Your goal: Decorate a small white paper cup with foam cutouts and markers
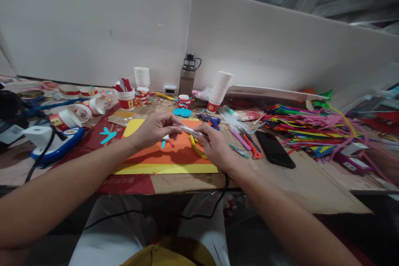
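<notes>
hands (187,133) mid-sheet, orange paper (165,153)

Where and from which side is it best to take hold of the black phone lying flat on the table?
Probably best to grip the black phone across its two long edges near the middle, coming from above. It lies flat on the brown cardboard table top, so only the thin edges offer a hold. Its right side is bare; the orange-handled tool lies close on its left.

Cardboard-covered table (311,183): yellow sheet (165,169), black phone (274,149), paper cup stack (220,89), water bottle (187,75), pile of coloured strips (311,131).
</notes>
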Tool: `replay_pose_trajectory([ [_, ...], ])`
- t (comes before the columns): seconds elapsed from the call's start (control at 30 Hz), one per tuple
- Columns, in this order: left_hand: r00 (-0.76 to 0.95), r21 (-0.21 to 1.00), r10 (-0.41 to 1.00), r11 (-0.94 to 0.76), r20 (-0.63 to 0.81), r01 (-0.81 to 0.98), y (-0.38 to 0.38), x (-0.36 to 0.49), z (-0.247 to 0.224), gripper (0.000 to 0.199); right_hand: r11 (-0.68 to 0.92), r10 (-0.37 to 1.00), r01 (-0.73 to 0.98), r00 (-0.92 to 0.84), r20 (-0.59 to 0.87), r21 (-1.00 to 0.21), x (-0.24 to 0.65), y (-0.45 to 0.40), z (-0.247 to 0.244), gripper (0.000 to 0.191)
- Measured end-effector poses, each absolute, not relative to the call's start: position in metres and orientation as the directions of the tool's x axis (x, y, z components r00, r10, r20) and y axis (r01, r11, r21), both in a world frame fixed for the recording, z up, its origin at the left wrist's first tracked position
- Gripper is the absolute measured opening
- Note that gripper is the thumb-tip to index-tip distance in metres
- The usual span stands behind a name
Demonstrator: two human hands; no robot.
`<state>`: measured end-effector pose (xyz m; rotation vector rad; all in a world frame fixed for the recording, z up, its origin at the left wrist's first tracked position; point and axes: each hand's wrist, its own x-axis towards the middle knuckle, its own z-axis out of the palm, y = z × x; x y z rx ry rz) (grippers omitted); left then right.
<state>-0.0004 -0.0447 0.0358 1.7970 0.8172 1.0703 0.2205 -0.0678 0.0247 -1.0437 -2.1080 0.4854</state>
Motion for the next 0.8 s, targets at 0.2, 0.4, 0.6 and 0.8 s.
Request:
replay_pose_trajectory([
  [0.2, 0.443, 0.932, 0.845, -0.358, 0.3, 0.051, -0.043, 0.004, 0.029, 0.028, 0.605, 0.796, 0.534, -0.42, 0.436, -0.591, 0.223, -0.066, 0.021, 0.01],
  [0.4, 0.399, 0.932, 0.854, -0.362, 0.335, -0.01, -0.042, 0.007, 0.035, 0.058, 0.535, 0.845, 0.555, -0.343, 0.41, -0.637, 0.232, -0.068, 0.024, 0.017],
  [0.6, 0.342, 0.914, 0.867, -0.403, 0.363, 0.05, -0.034, -0.007, 0.035, 0.041, 0.132, 0.933, 0.884, 0.042, 0.358, -0.448, 0.279, -0.069, 0.033, 0.023],
  [0.8, 0.442, 0.861, 0.839, -0.45, 0.317, 0.236, -0.037, -0.003, 0.025, 0.021, -0.08, 0.976, 0.996, 0.069, 0.205, 0.045, 0.305, -0.069, 0.028, 0.032],
])
